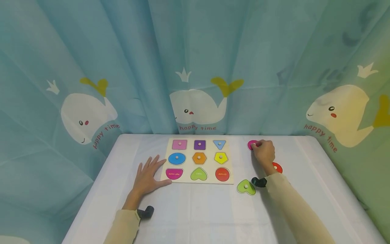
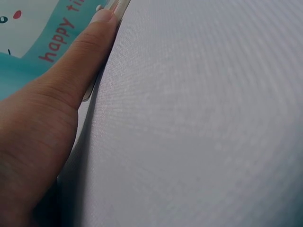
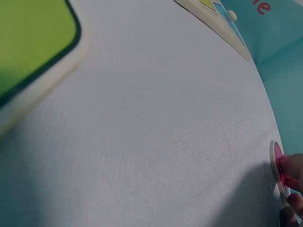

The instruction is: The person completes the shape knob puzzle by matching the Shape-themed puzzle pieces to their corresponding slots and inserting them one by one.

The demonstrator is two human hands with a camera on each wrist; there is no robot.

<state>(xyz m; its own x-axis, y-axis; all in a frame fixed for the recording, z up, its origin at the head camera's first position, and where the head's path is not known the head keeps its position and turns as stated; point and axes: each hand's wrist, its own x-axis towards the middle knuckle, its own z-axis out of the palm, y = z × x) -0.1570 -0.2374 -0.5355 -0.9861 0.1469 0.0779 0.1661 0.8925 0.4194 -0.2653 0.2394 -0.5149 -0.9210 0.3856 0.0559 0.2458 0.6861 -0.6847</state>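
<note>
A pale shape-puzzle board [image 1: 188,166] lies on the table. Knobbed pieces fill its two far rows; its near row shows the printed half-round, heart and circle places. My left hand [image 1: 147,178] lies spread at the board's left side, its thumb against the near corner. Right of the board, my right hand [image 1: 264,151] pinches the magenta half-round piece [image 1: 252,145] with thumb and fingertips, partly covering it. In the right wrist view this piece [image 3: 276,163] is at the right edge. The green heart piece [image 1: 243,187] lies beside the right wrist.
A red round piece [image 1: 277,167] lies partly behind the right forearm. White cloth covers the table [image 1: 195,213]. Beyond its far edge hangs a blue curtain [image 1: 262,101] printed with whales. A dark wrist camera [image 1: 259,182] sits close to the green heart.
</note>
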